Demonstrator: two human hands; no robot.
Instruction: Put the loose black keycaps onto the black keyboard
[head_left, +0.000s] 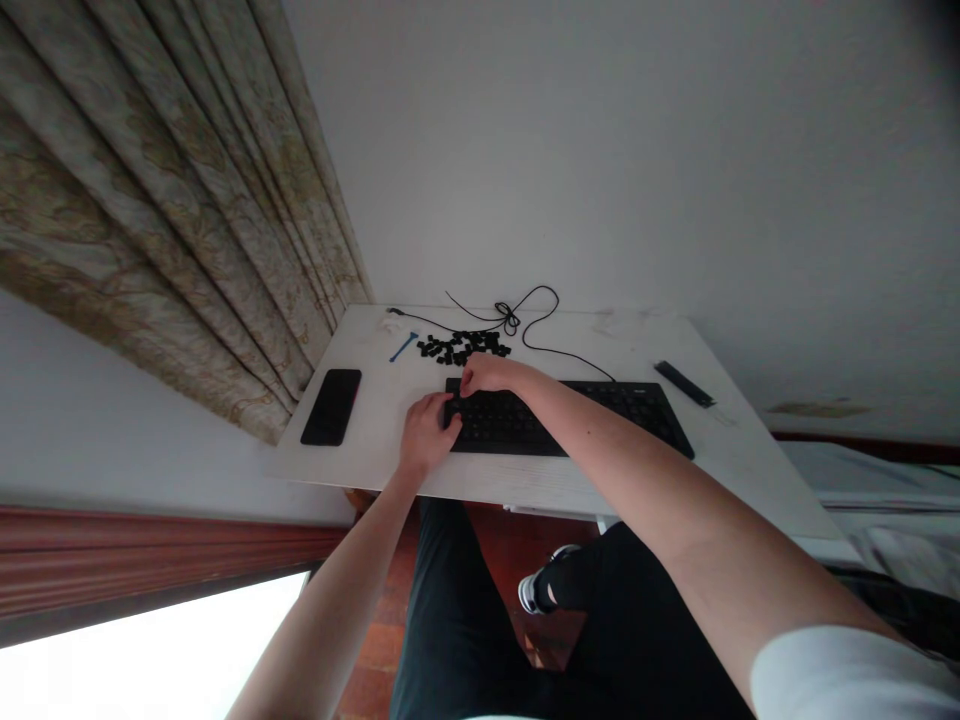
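Note:
A black keyboard (510, 432) lies flat on the white table, its right part showing beyond my right forearm. My left hand (429, 432) grips the keyboard's left end, with fingers at the edge and the thumb over the keys. Over the upper left keys, my right hand (486, 374) is closed in a pinch. Whatever is between its fingertips, if anything, is too small to make out. Just behind the keyboard lies a loose pile of small black keycaps (457, 347). A small blue tool (403, 346) rests left of the pile.
A black phone (331, 407) lies at the table's left side. The keyboard's black cable (559, 350) runs loosely along the back, bundled in the middle. On the right is a narrow black strip (684, 384). A patterned curtain (225, 200) hangs at the left, and a wall (600, 180) stands behind the table (390, 465).

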